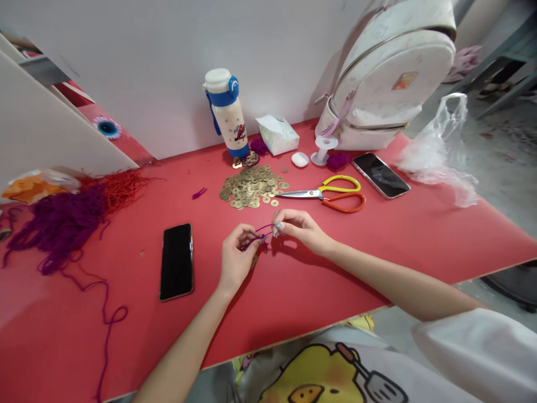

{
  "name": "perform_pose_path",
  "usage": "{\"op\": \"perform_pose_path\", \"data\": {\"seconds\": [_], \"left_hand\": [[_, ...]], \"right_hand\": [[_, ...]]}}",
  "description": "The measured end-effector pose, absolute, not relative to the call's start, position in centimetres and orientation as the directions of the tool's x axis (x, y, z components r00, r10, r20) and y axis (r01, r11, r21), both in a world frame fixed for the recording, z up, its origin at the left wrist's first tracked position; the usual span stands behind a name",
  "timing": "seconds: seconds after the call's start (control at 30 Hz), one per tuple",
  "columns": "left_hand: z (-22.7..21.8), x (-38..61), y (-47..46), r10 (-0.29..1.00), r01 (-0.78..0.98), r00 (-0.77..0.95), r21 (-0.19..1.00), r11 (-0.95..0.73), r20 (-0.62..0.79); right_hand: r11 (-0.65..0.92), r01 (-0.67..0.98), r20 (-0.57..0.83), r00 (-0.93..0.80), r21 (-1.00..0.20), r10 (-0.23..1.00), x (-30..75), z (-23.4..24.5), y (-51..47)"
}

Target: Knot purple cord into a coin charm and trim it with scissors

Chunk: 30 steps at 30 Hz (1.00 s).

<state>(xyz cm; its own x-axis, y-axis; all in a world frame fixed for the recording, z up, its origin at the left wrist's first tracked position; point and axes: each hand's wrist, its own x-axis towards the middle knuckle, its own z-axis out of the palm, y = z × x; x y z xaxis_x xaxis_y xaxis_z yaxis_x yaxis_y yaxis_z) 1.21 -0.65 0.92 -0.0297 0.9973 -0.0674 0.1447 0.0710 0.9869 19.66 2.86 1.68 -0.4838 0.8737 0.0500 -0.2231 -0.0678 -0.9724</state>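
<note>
Left hand [237, 257] has its thumb and fingertips pinching a purple cord [264, 225] around the middle of the frame, and the right hand [304, 229] pinches the same cord just beside it. From my end I can't make out the knotted bit at the left fingertips, too small and partly covered, and a brass disc [254, 261] is half hidden behind that hand. Both forearms run off the bottom and right side, so I only get part of the person, plus a bit of the apron [327, 375] at the bottom edge.

Rest of the red surface [319, 296] is pretty busy. Pile of holed brass coins [251, 184] just above the hands, scissors [308, 193] with the tips at its right edge. One dark phone [176, 263] sits left of centre, while the purple yarn [71, 218] sprawls at far left. The backpack [390, 84] blocks my view of the wall, upper right.

As for labels, the bottle [229, 120] has a red-and-blue superhero-type figure on it. The print on the tissue pack [279, 135] and the backpack's badge [405, 81] are too blurry for me to read.
</note>
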Motion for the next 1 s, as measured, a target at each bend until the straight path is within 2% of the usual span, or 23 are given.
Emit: {"op": "perform_pose_path", "data": {"seconds": [0.2,0.57,0.77,1.0], "left_hand": [[0.8,1.1,-0.7,0.997,0.148,-0.027,0.986,0.072,-0.069],[1.1,1.2,-0.9,0.997,0.089,-0.036,0.993,0.075,-0.072],[0.9,1.0,-0.8,0.997,0.121,-0.062,0.991,0.059,-0.052],[1.0,0.9,-0.8,0.997,0.215,0.039,0.975,0.062,-0.072]], "right_hand": [[-0.035,-0.221,0.069,-0.444,-0.975,0.893,19.9,1.5,3.3],[-0.011,-0.340,0.130,-0.390,-0.940,0.912,20.0,0.6,3.8],[-0.019,-0.428,0.160,-0.379,-0.904,0.912,20.2,0.5,3.9],[-0.044,-0.381,0.101,-0.353,-0.923,0.930,19.9,0.9,3.9]]}}
